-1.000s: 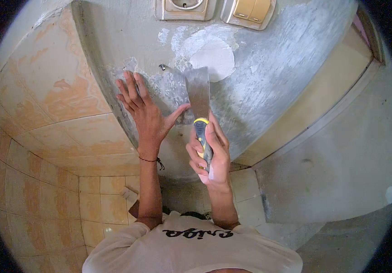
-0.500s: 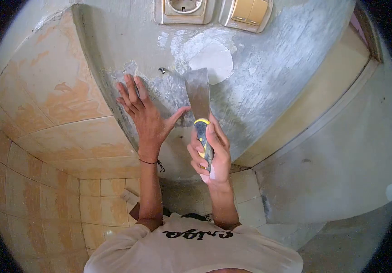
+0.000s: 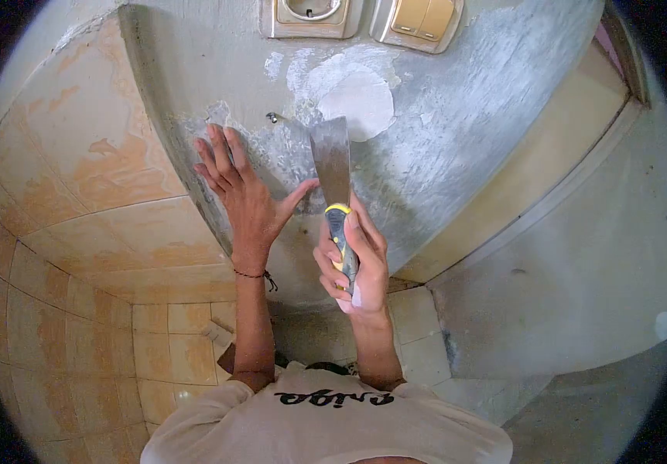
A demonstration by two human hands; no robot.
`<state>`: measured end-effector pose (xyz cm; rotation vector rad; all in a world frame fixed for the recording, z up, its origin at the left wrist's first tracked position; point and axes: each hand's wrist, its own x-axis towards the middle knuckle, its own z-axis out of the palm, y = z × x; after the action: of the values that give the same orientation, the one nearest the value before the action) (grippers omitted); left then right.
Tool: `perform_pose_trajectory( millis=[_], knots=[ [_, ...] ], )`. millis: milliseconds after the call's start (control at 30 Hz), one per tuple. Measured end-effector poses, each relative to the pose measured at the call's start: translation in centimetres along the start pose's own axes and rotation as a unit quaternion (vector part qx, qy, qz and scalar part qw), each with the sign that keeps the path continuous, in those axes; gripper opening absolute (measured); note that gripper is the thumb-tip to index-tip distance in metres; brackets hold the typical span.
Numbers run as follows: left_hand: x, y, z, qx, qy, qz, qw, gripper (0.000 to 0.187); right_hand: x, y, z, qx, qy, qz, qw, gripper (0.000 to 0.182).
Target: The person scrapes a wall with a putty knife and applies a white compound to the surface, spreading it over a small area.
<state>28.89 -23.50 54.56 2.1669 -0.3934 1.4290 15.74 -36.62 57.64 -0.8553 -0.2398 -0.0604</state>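
Observation:
My right hand (image 3: 360, 259) is wrapped round the black and yellow handle of a putty knife (image 3: 330, 158), its wide metal blade pointing up the wall. The blade's top edge is right by a smooth white patch of filler (image 3: 358, 104) on the grey wall (image 3: 457, 139). White smears surround the patch. To the left, my left hand (image 3: 244, 197) lies flat on the scraped, mottled part of the wall, fingers spread and thumb stretched toward the blade. A dark cord bracelet circles the left wrist.
A power socket (image 3: 312, 17) and a double light switch (image 3: 419, 22) sit above the patch. A small metal screw or hook (image 3: 273, 117) sticks out between hand and patch. Marbled tiles (image 3: 78, 147) cover the left side; a cream door frame (image 3: 535, 193) stands at right.
Both hands stay in nearly the same pose. The putty knife tilts very slightly more to the left, and the whole view has shifted a little.

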Motion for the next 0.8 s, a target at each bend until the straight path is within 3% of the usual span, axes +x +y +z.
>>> perform_pose_trajectory(
  millis=[800],
  knots=[
    [-0.2,-0.2,-0.1,-0.001,-0.008,-0.007,1.0,0.141,0.4,0.3,0.6,-0.037,0.029,-0.012,0.999,0.051]
  ],
)
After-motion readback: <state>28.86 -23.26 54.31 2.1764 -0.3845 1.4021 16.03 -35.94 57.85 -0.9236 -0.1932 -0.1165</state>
